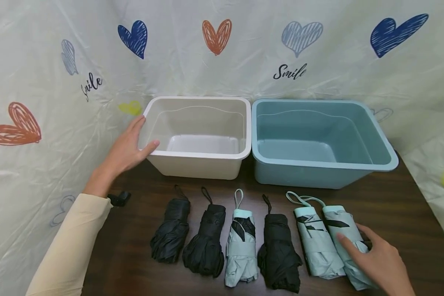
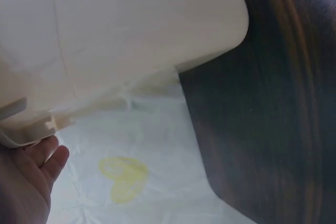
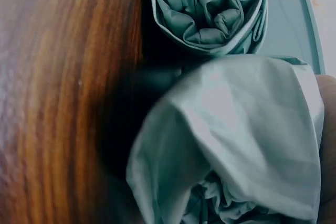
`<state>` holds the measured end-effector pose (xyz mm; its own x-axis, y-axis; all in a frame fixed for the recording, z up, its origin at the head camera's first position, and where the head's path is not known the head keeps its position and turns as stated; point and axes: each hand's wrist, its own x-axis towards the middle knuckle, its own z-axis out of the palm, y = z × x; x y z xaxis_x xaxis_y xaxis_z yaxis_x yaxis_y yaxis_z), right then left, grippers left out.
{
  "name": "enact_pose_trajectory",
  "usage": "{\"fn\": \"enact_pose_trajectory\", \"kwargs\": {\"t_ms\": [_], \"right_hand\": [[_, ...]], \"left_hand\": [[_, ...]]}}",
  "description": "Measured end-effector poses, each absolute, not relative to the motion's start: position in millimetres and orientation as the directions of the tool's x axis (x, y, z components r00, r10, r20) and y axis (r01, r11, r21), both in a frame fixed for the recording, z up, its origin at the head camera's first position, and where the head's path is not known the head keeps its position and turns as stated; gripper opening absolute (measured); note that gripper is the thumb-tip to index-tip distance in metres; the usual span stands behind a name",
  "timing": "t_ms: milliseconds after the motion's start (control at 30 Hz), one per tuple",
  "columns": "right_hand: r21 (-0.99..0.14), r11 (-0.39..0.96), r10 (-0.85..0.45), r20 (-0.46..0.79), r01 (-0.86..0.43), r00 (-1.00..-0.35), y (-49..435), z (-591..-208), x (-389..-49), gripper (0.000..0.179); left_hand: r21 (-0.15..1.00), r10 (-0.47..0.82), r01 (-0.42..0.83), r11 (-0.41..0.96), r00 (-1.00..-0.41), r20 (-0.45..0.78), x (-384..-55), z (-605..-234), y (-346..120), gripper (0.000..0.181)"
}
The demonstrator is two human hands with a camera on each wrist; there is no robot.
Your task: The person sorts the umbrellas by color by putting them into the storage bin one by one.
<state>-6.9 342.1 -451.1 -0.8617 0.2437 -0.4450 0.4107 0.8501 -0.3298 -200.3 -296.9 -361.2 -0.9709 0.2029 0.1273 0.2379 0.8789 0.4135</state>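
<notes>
My left hand (image 1: 127,146) rests on the left rim of the cream bin (image 1: 196,166), its fingers straight and the thumb spread over the front corner. In the left wrist view, fingertips (image 2: 58,161) show right at the bin's rim. My right hand (image 1: 382,259) grips the rightmost folded pale green umbrella (image 1: 345,236) across its body, thumb on one side and fingers on the other. That umbrella's gathered fabric (image 3: 236,124) fills the right wrist view. Close beside it lies another pale green umbrella (image 1: 318,242).
A blue bin (image 1: 318,174) stands right of the cream one. Further left on the dark wooden table (image 1: 122,246) lie black umbrellas (image 1: 172,230) and a pale green umbrella (image 1: 242,250), all with wrist loops. A white heart-printed cloth (image 1: 177,70) hangs behind.
</notes>
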Motion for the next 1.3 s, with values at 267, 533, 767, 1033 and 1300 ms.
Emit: {"fn": "enact_pose_trajectory", "kwargs": {"t_ms": [267, 533, 767, 1033, 1300], "right_hand": [[-0.369, 0.828, 0.238, -0.449, 0.422, -0.861, 352, -446, -2, 0.102], [-0.415, 0.829, 0.244, -0.336, 0.376, -0.91, 358, -441, -3, 0.094], [-0.394, 0.8, 0.252, -0.462, 0.452, -0.85, 364, -437, -2, 0.101], [-0.435, 0.773, 0.294, -0.4, 0.462, -0.868, 365, -424, -3, 0.089], [-0.537, 0.792, 0.218, -0.198, 0.292, -0.956, 364, -409, -3, 0.07]], "left_hand": [[0.4, 0.227, 0.257, 0.88, -0.966, 0.122, -206, -362, -295, 0.097], [0.403, 0.223, 0.267, 0.875, -0.963, 0.155, -204, -365, -294, 0.095], [0.413, 0.219, 0.27, 0.87, -0.961, 0.168, -205, -365, -294, 0.094], [0.43, 0.217, 0.276, 0.859, -0.959, 0.182, -205, -367, -296, 0.094], [0.45, 0.234, 0.301, 0.841, -0.951, 0.2, -207, -369, -295, 0.094]]}}
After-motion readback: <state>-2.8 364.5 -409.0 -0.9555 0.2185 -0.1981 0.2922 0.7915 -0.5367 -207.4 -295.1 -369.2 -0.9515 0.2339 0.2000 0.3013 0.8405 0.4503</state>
